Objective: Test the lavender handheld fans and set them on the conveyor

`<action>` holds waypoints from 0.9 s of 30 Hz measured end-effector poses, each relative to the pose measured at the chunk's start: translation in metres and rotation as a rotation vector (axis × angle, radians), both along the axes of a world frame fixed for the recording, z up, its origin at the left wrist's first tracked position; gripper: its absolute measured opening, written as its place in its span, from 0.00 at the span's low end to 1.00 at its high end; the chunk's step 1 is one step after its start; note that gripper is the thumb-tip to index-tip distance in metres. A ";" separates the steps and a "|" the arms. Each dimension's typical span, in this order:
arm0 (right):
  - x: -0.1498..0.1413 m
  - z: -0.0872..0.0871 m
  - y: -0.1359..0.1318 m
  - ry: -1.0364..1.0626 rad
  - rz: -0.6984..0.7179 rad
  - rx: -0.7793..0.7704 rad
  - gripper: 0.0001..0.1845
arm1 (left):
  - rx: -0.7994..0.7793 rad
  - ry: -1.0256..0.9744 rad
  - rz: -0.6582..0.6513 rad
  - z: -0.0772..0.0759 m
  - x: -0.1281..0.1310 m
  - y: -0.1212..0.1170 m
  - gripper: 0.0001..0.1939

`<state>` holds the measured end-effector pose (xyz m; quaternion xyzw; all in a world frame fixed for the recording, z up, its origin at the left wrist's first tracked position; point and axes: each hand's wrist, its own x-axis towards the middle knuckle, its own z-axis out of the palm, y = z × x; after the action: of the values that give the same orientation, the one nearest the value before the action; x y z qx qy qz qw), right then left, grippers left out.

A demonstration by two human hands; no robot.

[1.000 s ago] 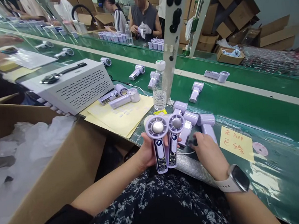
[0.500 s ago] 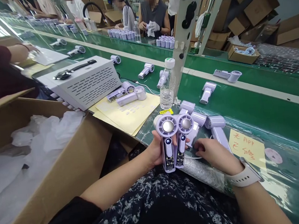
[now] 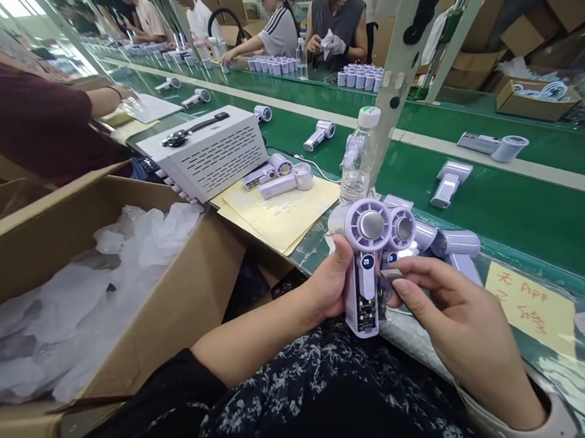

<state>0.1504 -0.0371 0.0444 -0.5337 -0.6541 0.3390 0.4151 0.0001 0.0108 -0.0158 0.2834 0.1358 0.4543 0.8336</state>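
Observation:
Two lilac handheld fans stand side by side in my left hand (image 3: pixel 333 279), its fingers wrapped round their handles. The nearer handheld fan (image 3: pixel 371 230) faces me, with a lit "20" on its round display and a bare circuit board below. Partly behind it, the second handheld fan (image 3: pixel 402 228) also shows a lit "20"; its lower handle is mostly hidden. My right hand (image 3: pixel 460 321) is closed in a pinch on a small grey flat piece (image 3: pixel 391 275), right beside the second fan's handle. I cannot tell whether the piece touches that handle.
More lilac fans (image 3: pixel 457 242) lie behind my hands. A water bottle (image 3: pixel 356 161), yellow paper (image 3: pixel 297 212), and a grey metal box (image 3: pixel 218 154) are on the bench. A carton (image 3: pixel 178 300) of white plastic bags stands at left. Fans lie on the green conveyor (image 3: pixel 409 164); co-workers sit beyond.
My right hand has come up from the bench to the second fan and now pinches the grey piece. The fans are turned slightly and sit nearer. The view has shifted left.

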 end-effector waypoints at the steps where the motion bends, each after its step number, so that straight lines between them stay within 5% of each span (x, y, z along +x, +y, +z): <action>1: -0.003 0.002 0.000 -0.018 -0.020 0.030 0.08 | 0.009 -0.007 0.002 0.001 0.001 -0.002 0.45; 10: -0.007 0.006 -0.008 -0.216 -0.111 0.292 0.03 | 0.056 0.099 0.157 0.010 0.004 -0.008 0.44; 27: -0.005 0.001 -0.011 -0.283 -0.113 0.322 0.04 | 0.029 0.139 0.171 0.009 0.006 -0.010 0.40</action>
<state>0.1452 -0.0484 0.0457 -0.5388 -0.7205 0.1280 0.4174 0.0060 0.0008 -0.0063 0.3134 0.2102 0.5049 0.7763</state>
